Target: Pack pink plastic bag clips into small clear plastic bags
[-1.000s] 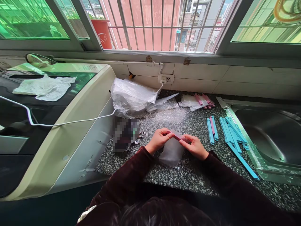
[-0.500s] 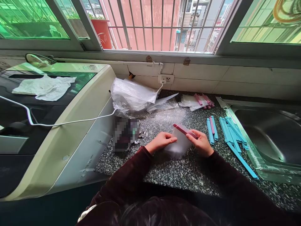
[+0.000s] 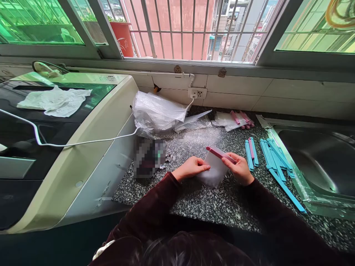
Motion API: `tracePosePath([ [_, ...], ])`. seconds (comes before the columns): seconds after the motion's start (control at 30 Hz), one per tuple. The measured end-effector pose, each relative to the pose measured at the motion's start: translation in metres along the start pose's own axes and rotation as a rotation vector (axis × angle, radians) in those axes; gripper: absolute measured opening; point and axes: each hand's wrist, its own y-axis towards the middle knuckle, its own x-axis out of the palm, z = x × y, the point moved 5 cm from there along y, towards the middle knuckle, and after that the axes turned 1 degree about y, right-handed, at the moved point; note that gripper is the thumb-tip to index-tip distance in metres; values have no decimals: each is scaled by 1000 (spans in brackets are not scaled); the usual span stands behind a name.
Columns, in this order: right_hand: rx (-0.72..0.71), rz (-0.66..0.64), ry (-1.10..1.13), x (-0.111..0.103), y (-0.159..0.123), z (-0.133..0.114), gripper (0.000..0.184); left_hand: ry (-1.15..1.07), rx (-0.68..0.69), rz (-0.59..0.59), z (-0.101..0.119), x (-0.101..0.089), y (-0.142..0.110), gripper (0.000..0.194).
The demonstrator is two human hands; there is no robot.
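A translucent plastic bag point(image 3: 214, 170) is held up over the speckled counter, with a pink sealing clip point(image 3: 215, 152) lying along its top edge. My left hand point(image 3: 192, 168) pinches the bag's left side between thumb and fingers. Closed around the clip's right end and the bag's edge is my right hand point(image 3: 239, 169). To the right lie two short blue clips point(image 3: 249, 155) with a pink clip point(image 3: 252, 148) between them. Beyond those is a loose pile of longer blue clips point(image 3: 273, 157). Clear bags with pink clips point(image 3: 242, 119) rest farther back.
A crumpled heap of plastic bags point(image 3: 158, 111) sits at the back left, beside a washing machine point(image 3: 111, 136) topped by a white cloth point(image 3: 59, 101). A white cord point(image 3: 94, 142) crosses to the wall socket point(image 3: 197, 93). A steel sink point(image 3: 313, 147) borders the right side.
The view has shifted slightly. Both hands keep their hold on the bag and clip, and the left thumb sits slightly lower against the bag.
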Motion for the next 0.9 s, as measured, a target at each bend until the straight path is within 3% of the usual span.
tracePosePath([
  [0.2,-9,-178,-32,18,-6,-2,37,-137,125,172,10,-7,-1,41],
  [0.37,-21,-255,-97,26,-4,0,39,-292,150,184,12,-10,-2,39],
  [0.5,5,-285,-18,27,-2,3,45,-378,178,272,13,-17,-2,39],
  [0.67,75,-308,-10,28,-2,11,32,-418,214,358,12,-25,-2,37],
  [0.9,62,-304,-12,28,-2,11,29,-356,202,381,10,-26,-2,42],
])
